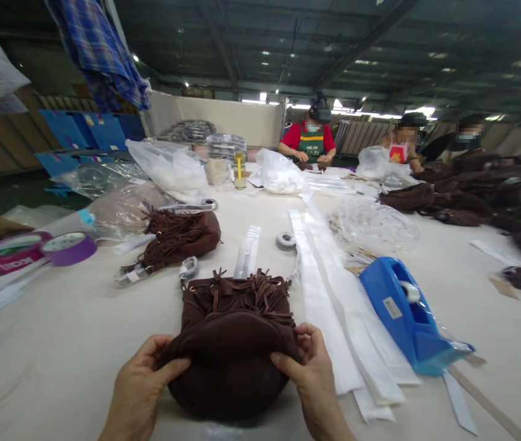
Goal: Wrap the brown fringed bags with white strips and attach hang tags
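Observation:
Right in front of me a dark brown fringed handbag lies on the white table, its rounded base toward me and its fringe away. My left hand pinches the bag's left side near the base, thumb on top. On the opposite side my right hand grips it the same way. A strap wrapped in clear plastic sits at the bag's far left corner. Just beyond the bag is a clear plastic strip. White wrapping strips lie to the right of my right hand.
A blue tape dispenser stands at right. Another brown fringed bag lies at left, with purple tape rolls farther out. Brown bags are heaped at far right. A co-worker works across the table; two others are at right.

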`<state>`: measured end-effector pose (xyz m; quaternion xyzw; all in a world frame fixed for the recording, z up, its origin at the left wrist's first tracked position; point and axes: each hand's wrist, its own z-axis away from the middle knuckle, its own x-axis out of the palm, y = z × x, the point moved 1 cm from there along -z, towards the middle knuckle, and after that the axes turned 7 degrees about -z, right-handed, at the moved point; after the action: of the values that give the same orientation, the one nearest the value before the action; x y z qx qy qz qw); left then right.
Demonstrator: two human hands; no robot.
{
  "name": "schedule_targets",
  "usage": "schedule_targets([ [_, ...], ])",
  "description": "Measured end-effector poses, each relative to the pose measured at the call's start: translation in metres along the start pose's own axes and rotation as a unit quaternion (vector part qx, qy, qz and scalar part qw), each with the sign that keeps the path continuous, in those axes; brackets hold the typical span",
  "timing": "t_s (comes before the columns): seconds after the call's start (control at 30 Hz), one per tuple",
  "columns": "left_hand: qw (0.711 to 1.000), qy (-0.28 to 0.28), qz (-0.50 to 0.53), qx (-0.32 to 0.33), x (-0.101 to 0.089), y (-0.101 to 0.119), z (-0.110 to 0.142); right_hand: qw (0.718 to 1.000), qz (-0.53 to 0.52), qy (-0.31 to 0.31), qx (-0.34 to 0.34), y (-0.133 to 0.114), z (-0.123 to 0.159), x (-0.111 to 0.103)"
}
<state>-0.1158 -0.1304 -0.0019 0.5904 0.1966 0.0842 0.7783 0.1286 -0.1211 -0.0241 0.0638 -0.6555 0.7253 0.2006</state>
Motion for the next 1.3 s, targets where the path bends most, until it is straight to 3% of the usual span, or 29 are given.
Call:
schedule_targets([
  [0.23,0.983,0.100,-0.148,0.048,-0.001,-0.001,-0.004,0.990,0.131,-0.022,-0.054,0.004,0.003,-0.001],
  [0.3,0.978,0.105,-0.167,0.061,-0.002,-0.003,-0.003,0.983,0.172,-0.019,-0.057,0.002,0.003,-0.003],
  [0.37,0.984,0.079,-0.143,0.071,-0.003,-0.004,-0.001,0.977,0.202,-0.011,-0.065,-0.001,0.002,-0.004],
  [0.47,0.996,-0.004,-0.048,0.077,-0.006,-0.005,0.003,0.975,0.213,-0.019,-0.060,-0.005,0.000,-0.004],
  [0.53,0.997,-0.052,0.007,0.058,-0.008,-0.006,0.003,0.980,0.190,-0.019,-0.050,-0.006,0.000,-0.005],
  [0.6,0.997,-0.061,0.038,0.032,-0.009,-0.007,0.001,0.986,0.159,-0.014,-0.037,-0.006,-0.001,-0.005],
  [0.77,0.998,-0.009,0.065,0.017,-0.005,-0.007,-0.005,0.990,0.135,-0.045,-0.002,-0.006,-0.006,-0.010],
  [0.87,0.998,0.030,0.049,0.026,-0.002,-0.002,-0.007,0.992,0.125,-0.028,-0.015,-0.008,-0.009,-0.011],
  [1.1,0.989,0.103,-0.102,0.033,-0.005,0.011,-0.004,0.985,0.168,0.004,-0.039,-0.003,-0.012,-0.008],
  [1.3,0.972,0.123,-0.192,0.049,-0.014,-0.008,-0.013,0.976,0.215,0.000,-0.042,0.000,-0.016,-0.006],
])
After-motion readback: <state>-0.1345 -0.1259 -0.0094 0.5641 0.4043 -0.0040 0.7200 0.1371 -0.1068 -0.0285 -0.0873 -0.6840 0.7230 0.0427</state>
